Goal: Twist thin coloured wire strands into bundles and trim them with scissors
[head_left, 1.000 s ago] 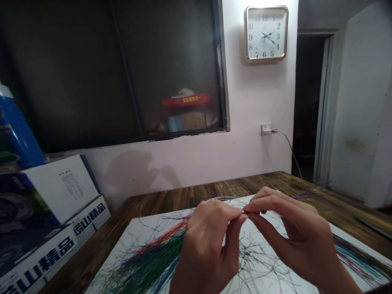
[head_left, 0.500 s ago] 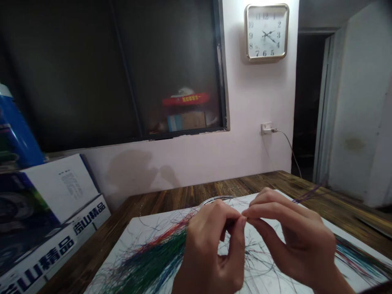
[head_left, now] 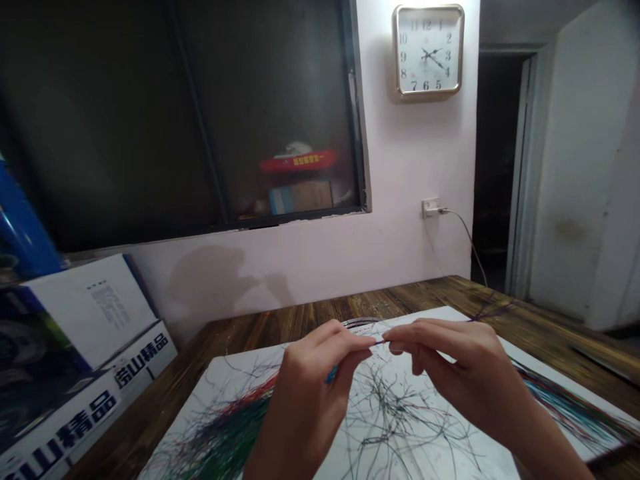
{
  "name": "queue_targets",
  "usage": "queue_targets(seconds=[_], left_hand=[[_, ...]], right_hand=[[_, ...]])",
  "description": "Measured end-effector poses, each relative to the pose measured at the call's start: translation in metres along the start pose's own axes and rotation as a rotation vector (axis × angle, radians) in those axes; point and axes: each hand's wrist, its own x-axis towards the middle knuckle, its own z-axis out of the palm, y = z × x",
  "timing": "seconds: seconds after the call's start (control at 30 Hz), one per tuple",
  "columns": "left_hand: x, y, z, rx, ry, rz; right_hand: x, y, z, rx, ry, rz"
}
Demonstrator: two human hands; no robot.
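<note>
My left hand [head_left: 316, 380] and my right hand [head_left: 453, 363] are both pinched, fingertips almost meeting above a white board [head_left: 373, 460]. A short bit of thin purple wire [head_left: 381, 343] shows between them, one end in each pinch. More purple strands [head_left: 493, 311] stick out behind my right hand. Something small and blue [head_left: 331, 375] shows by my left palm; I cannot make out what it is. Under my hands lies a loose tangle of dark thin wires [head_left: 395, 407]. To the left is a thick bundle of green, red and blue wires [head_left: 235, 427], partly behind my left arm.
Another bundle of coloured wires [head_left: 565, 407] lies at the board's right side. A shiny round rim [head_left: 360, 323] shows behind the board. Boxes [head_left: 100, 320] and a blue container [head_left: 25, 220] stand on the left. The wooden table [head_left: 400, 297] meets the wall, where a charger [head_left: 431, 209] is plugged in.
My hands have drawn slightly apart and flattened, so the purple wire now shows between the fingertips. Both have shifted a little left, uncovering more of the dark tangle.
</note>
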Motion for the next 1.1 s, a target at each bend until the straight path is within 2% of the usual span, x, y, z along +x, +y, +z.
queue_targets(seconds=[0.17, 0.37, 0.43, 0.6, 0.73, 0.87, 1.1], left_hand=[[-0.002, -0.001, -0.005, -0.012, -0.052, -0.049], [-0.004, -0.001, -0.019, -0.122, -0.264, -0.194], [-0.003, -0.002, -0.022, -0.111, -0.281, -0.197], [-0.001, -0.008, -0.021, -0.004, -0.195, -0.146], [0.001, -0.011, -0.016, 0.278, -0.050, 0.033], [0.003, -0.009, -0.017, 0.533, 0.111, 0.216], [0.000, -0.016, -0.025, 0.576, 0.122, 0.224]], right_hand=[[-0.005, 0.004, -0.006, 0.033, -0.089, 0.091], [-0.004, 0.008, -0.012, 0.080, -0.196, 0.096], [-0.004, 0.009, -0.014, 0.072, -0.204, 0.092], [-0.006, 0.014, -0.015, 0.032, -0.238, 0.080], [-0.007, 0.016, -0.012, 0.059, -0.295, 0.135], [-0.005, 0.016, -0.015, 0.018, -0.263, 0.194], [-0.005, 0.021, -0.024, -0.043, -0.237, 0.171]])
